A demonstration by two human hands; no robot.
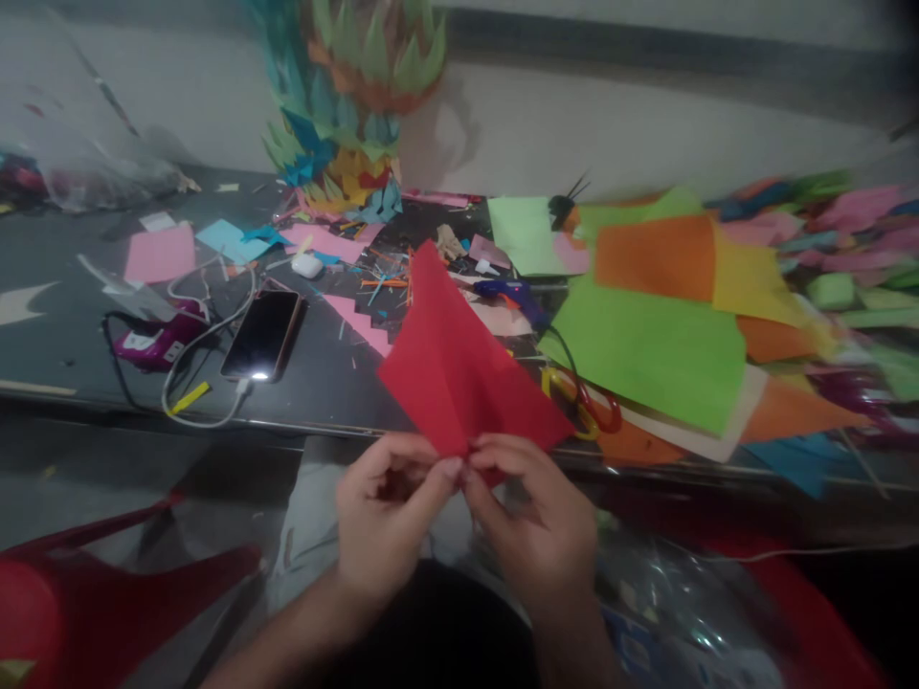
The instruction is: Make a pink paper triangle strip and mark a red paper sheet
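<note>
A sheet of red paper (452,354), creased down its middle, is held up in front of the table's near edge. My left hand (394,507) pinches its lower edge between thumb and fingers. Close beside it, my right hand (538,507) pinches the same edge, so the thumbs nearly meet. The fingers hide the gripped part of the paper. Behind the sheet, a blue glue gun (513,295) lies on the table, and yellow-handled scissors (571,407) rest partly under other paper to the right.
A phone (262,333) on a white cable lies at left, by a purple socket block (162,340). Green paper (653,354) and orange paper (653,258) pile up at right. A folded-paper sculpture (345,115) stands at the back. A red stool (107,593) is below left.
</note>
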